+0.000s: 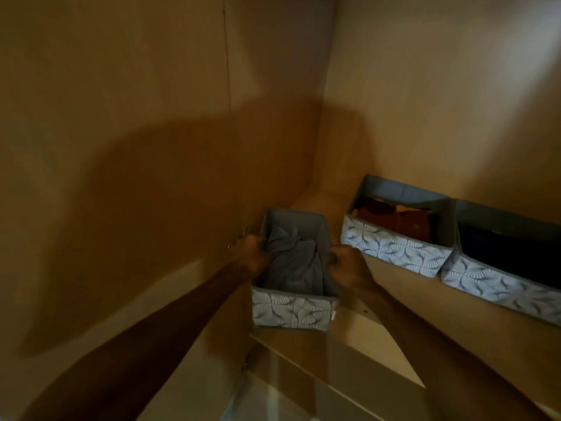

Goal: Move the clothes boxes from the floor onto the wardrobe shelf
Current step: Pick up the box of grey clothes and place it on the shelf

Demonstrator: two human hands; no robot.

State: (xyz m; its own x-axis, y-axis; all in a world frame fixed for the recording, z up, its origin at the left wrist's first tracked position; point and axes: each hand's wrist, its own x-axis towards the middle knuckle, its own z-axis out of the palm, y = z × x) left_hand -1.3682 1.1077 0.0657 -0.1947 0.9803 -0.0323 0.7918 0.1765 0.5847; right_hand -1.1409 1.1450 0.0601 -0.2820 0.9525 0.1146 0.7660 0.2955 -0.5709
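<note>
Three boxes: all in view are up at the wardrobe shelf [403, 302], which suggests the task is near its end.
Box in hand: the grey leaf-print box [293, 308] is at the shelf's front edge, towards its left end and close beside the side wall [151, 177]. Whether its base is fully down cannot be told.
Left hand: the left hand [253, 252] grips the box's left rim, fingers curled over it.
Right hand: the right hand [346, 265] holds the opposite rim the same way, fingers closed on the fabric.
Why both sides: the soft walls would probably sag under a one-sided hold, and a matched grip keeps the grey garment [291, 259] level.
Neighbours: the rust-clothes box [394, 247] and the dark-clothes box [498, 287] stand touching along the back edge, to the right.
Likely next: a push towards the back-left corner, into line with them.
</note>
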